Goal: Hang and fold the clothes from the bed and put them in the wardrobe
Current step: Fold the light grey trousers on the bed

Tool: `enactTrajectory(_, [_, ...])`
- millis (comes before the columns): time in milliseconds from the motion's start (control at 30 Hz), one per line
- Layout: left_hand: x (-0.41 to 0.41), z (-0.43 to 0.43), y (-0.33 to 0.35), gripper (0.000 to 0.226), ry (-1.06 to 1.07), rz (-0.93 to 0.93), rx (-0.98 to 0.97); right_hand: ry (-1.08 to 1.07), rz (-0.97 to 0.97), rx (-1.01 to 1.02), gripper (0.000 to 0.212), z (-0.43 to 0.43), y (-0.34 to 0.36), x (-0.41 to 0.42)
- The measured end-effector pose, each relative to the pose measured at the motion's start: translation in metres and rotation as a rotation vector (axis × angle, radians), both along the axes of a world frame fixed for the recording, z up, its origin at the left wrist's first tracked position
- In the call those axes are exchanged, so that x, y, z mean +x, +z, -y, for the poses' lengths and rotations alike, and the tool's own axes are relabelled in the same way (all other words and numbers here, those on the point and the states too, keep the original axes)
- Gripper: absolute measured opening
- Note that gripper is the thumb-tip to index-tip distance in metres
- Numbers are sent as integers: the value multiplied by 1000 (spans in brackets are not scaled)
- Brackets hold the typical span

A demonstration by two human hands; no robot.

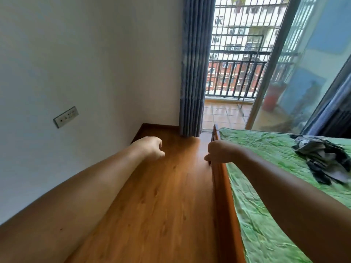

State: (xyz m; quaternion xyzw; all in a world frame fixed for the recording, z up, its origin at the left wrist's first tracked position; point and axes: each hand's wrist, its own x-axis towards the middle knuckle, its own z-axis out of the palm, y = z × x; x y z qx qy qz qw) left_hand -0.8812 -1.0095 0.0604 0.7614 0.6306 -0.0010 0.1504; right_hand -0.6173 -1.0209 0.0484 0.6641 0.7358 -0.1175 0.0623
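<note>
- Head view, mid-right: clothes (322, 158) heaped on bed (266, 186), off right of both hands
- right hand (218, 151) way nearer, curled, looks empty
- left hand (150, 148) curled too, nothing held

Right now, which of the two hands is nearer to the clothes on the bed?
The right hand, over the wooden bed frame; the left hand is over the floor, farther from the clothes.
</note>
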Motion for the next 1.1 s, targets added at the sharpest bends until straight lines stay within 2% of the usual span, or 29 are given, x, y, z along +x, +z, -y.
enactTrajectory(100, [35,-79,5,46,-62,6,7,-79,-17,-10,33,-68,11,30])
enactTrajectory(300, [82,-222,11,38,-172,24,13,-153,-11,17,40,-181,29,69])
enactTrajectory(567, [122,-441,-5,38,-294,43,37,-280,-36,45,33,-370,10,93])
enactTrajectory(800, [150,-638,7,31,-391,-36,32,-429,-28,35,41,-534,15,116])
enactTrajectory(967, [205,-753,6,28,-460,-22,46,-518,-54,19,39,-636,9,163])
enactTrajectory(1100, [268,-839,-7,42,-502,-49,43,-558,-60,-2,34,-718,-7,219])
